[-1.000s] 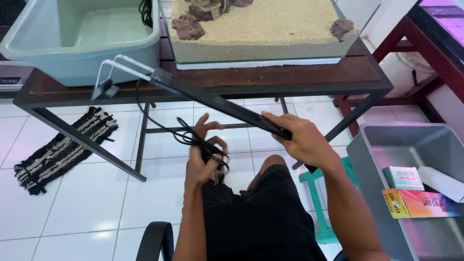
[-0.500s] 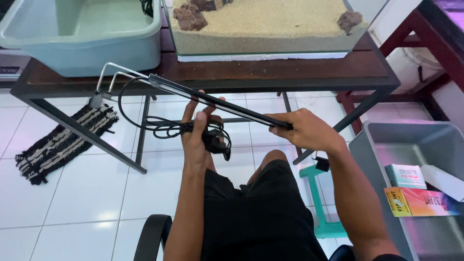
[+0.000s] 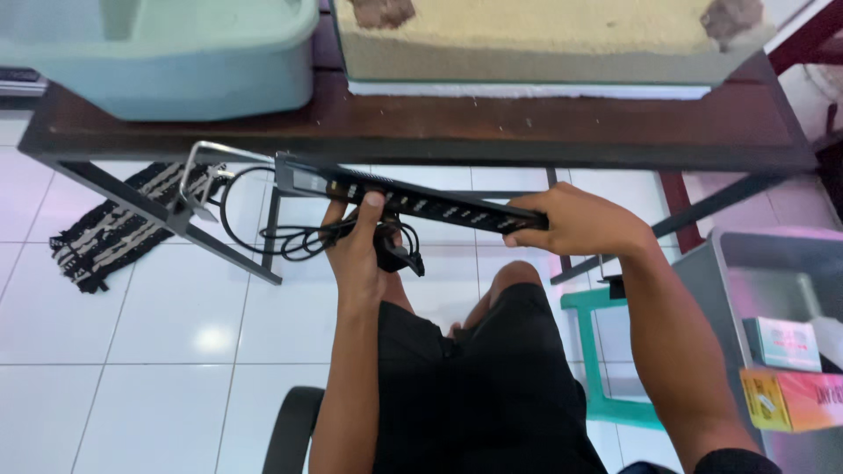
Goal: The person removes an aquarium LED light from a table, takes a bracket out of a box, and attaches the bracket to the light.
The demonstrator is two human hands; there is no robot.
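Observation:
A long black light bar (image 3: 413,200) with a wire bracket (image 3: 206,180) at its left end is held level in front of me, below the table edge. My right hand (image 3: 575,221) grips the bar's right end. My left hand (image 3: 356,241) holds the bar near its middle, thumb on top, and also clutches a bundle of black cable (image 3: 303,233) with a small black plug or controller (image 3: 399,254) hanging beside it. I am seated, with black shorts over my lap.
A dark wooden table (image 3: 492,132) on a metal frame carries a pale green tub (image 3: 167,61) and a glass tank of sand (image 3: 536,39). A striped mat (image 3: 105,237) lies on the white tiled floor. A grey bin (image 3: 773,290) with boxes stands right, beside a green stool (image 3: 601,351).
The bar has been raised and turned flatter, closer to the table edge. My left hand came up from my lap with the cable and took hold of the bar.

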